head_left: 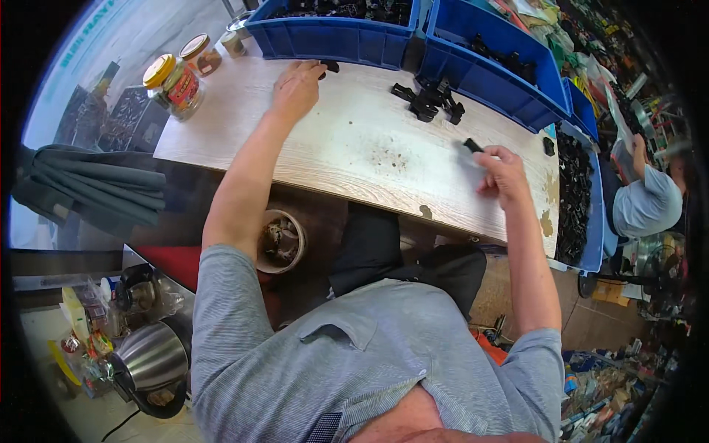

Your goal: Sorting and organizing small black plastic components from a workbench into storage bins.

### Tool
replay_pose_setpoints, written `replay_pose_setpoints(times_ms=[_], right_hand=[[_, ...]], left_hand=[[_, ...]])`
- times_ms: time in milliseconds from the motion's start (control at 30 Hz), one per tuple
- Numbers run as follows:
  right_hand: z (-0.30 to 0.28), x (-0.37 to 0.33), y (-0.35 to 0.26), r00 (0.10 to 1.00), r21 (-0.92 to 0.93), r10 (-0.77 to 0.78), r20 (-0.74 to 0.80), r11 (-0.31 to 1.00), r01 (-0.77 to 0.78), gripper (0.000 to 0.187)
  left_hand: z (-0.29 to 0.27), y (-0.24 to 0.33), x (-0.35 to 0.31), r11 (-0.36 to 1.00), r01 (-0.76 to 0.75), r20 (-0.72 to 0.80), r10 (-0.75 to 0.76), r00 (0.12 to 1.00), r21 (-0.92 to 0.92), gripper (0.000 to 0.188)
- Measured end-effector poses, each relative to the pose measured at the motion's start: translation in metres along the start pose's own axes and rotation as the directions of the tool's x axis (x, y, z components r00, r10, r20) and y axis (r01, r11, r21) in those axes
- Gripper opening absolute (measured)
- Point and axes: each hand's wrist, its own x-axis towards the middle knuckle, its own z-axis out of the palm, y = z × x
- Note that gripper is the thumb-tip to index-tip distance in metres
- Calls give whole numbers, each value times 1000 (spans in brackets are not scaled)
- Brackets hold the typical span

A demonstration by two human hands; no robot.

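Note:
Near the far left of the table, my left hand has its fingers bent round a small black part, just in front of a blue bin; the fingers partly hide the piece. Over the right side of the table, my right hand pinches another black part between thumb and fingers. That hand is slightly blurred. A loose pile of black plastic parts lies between the hands, toward the back. One more black piece rests by the right edge.
Two blue bins of black parts line the back of the white table. A third blue bin is at the right. Jars stand back left. A bucket sits below; a person works at right.

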Motion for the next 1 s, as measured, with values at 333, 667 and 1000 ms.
replay_pose_setpoints(times_ms=[333, 667, 1000], right_hand=[[-122, 34, 1, 822, 175, -4, -570, 976, 127, 32], [-6, 39, -28, 989, 51, 68, -128, 997, -62, 34], [50, 60, -46, 977, -82, 166, -135, 981, -178, 23]], left_hand=[[-21, 46, -4, 994, 50, 144, -36, 989, -101, 22], [-25, 86, 5, 974, 78, 234, -27, 972, -211, 28], [-23, 127, -31, 942, 3, -34, -15, 999, -336, 3]])
